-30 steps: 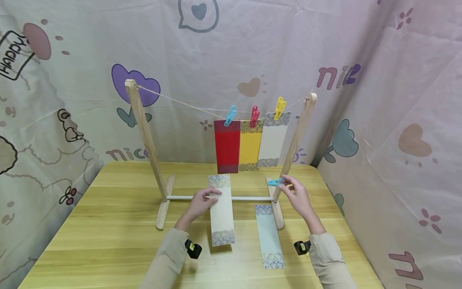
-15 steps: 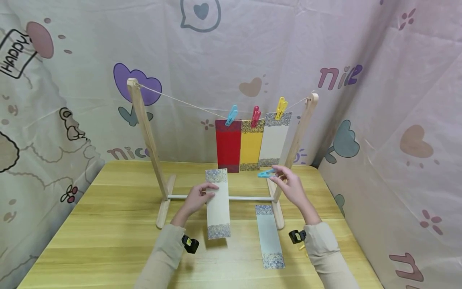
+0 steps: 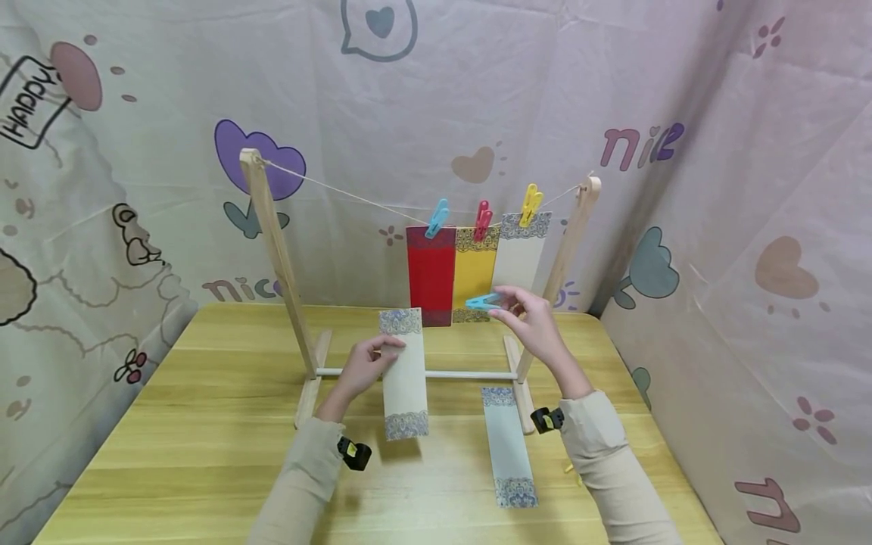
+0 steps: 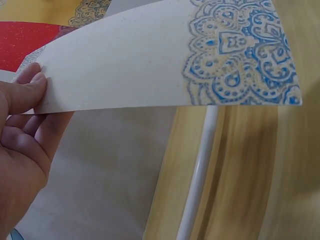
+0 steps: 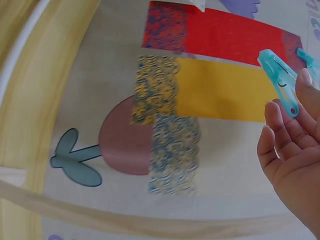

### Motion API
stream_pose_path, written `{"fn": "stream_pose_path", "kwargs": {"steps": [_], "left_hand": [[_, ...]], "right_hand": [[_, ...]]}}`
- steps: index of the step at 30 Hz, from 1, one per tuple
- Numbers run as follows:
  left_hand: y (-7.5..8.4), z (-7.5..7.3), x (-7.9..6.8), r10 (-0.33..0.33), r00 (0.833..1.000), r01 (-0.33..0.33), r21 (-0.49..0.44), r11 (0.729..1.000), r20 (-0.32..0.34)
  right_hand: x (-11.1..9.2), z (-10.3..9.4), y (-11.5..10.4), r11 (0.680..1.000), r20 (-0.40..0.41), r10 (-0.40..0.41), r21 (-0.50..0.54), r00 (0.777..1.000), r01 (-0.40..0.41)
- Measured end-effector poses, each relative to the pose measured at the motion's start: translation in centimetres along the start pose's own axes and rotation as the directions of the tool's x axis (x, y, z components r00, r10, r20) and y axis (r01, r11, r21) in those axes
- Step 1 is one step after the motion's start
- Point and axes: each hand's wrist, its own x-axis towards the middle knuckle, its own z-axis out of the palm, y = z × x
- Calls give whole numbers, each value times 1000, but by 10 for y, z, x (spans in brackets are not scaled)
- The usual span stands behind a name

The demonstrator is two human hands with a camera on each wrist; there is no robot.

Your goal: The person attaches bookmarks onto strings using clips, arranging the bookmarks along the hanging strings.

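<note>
1. Pale fabric backdrop, printed with hearts, flowers and lettering, is hanging behind and beside a light yellow wood-grain counter.
2. On the counter a pale wooden two-post frame is standing, with a white rod running low between its posts and a thin beige string sagging between their tops.
3. Three rectangular cards with patterned ends are hanging side by side toward the right of the string: a red card under a light blue plastic clip, a yellow card under a red plastic clip, and a white card under a yellow plastic clip.
4. The left hand is pinching a long cream card with blue lace-patterned ends by its left edge, thumb above and fingers beneath, and is holding it raised over the counter, left of centre.
5. The right hand is pinching a turquoise plastic clip between thumb and fingers; the clip is pointing left and, seen from the head, overlapping the lower part of the yellow card.
6. A pale blue card with patterned ends is lying on the near right of the counter, beside the frame's right foot.
7. Something small and yellow is lying near the right beige sleeve, which is partly hiding it.
</note>
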Motion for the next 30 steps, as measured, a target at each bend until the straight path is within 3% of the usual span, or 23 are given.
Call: {"fn": "stream_pose_path", "kwargs": {"steps": [6, 13, 18, 30], "left_hand": [[-17, -7, 10, 30, 999, -28, 51, 998, -32], [9, -12, 9, 65, 996, -62, 56, 997, -58], [28, -14, 7, 74, 995, -69, 79, 994, -64], [38, -22, 14, 129, 988, -119, 115, 986, -84]], "right_hand": [[11, 0, -24, 999, -12, -22, 40, 1000, 22], [25, 3, -16, 997, 31, -16, 77, 999, 14], [36, 2, -24, 995, 25, -50, 92, 998, 47], [58, 6, -47, 993, 31, -116, 36, 993, 115]]}}
